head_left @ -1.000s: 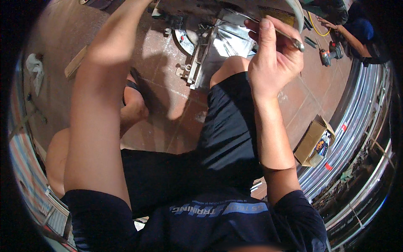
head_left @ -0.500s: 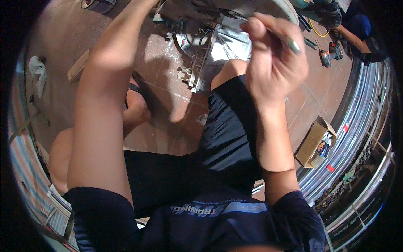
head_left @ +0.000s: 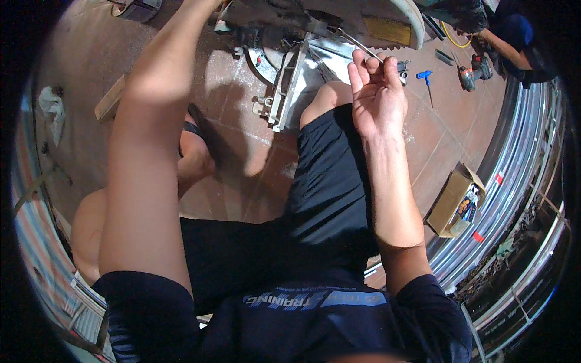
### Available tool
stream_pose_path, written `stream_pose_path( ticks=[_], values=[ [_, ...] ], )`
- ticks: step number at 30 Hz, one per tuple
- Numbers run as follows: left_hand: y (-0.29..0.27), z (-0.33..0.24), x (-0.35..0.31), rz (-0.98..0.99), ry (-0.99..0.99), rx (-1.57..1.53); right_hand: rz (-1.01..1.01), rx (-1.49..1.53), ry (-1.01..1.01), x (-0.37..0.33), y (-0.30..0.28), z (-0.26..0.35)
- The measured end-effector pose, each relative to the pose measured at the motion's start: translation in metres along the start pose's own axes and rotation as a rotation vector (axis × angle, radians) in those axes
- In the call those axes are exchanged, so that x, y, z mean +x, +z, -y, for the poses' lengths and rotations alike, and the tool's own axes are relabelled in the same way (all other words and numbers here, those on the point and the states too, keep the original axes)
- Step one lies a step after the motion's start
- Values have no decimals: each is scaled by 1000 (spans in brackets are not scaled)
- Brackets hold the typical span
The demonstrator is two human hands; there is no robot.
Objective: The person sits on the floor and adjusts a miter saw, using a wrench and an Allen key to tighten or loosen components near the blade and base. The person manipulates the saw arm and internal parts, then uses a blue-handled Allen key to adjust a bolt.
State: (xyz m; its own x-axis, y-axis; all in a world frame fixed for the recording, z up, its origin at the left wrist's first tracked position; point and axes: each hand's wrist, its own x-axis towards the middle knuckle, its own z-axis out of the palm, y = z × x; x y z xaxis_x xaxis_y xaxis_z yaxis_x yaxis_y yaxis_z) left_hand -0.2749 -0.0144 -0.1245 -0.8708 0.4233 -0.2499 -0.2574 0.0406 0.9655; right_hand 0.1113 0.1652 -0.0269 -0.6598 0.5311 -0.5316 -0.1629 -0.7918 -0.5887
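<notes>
My right hand (head_left: 381, 100) is raised palm up, thumb and fingers pinching a slim metal wrench (head_left: 358, 43). The wrench's far end meets the dark middle of a miter saw's round blade (head_left: 357, 31). Teeth show along the blade's lower edge, close to my fingertips. A pale curved rim (head_left: 417, 27) borders the blade on the right. Under it lie the saw's metal fence (head_left: 287, 91) and base. My left forearm (head_left: 163, 72) reaches up to the saw's left side, where the top edge cuts off my left hand.
A blue-handled hex key (head_left: 426, 77) and a cordless drill (head_left: 474, 74) lie on the tiled floor to the right, near another person's arm (head_left: 508, 51). An open cardboard box (head_left: 451, 202) sits beside long metal profiles (head_left: 505, 175). A wood offcut (head_left: 111, 100) lies left.
My right hand has swung down and left, turning its palm upward with the wrench still pinched. The blade's toothed edge and the hex key now show. My left arm has barely moved.
</notes>
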Motion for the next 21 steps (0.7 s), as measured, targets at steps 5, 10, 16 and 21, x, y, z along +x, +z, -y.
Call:
stream_pose_path(
  ticks=[5,10,16,21],
  values=[
    [-1,1,3,-29,-32,-122,60,124,54,15,-7,-7],
    [-3,-1,0,-8,21,44,130,268,138,19,-11,-14],
    [4,-4,-4,-141,-142,-247,171,482,315,25,-19,-22],
    [0,-12,-11,-16,27,127,274,454,301,38,-26,-15]
  ],
)
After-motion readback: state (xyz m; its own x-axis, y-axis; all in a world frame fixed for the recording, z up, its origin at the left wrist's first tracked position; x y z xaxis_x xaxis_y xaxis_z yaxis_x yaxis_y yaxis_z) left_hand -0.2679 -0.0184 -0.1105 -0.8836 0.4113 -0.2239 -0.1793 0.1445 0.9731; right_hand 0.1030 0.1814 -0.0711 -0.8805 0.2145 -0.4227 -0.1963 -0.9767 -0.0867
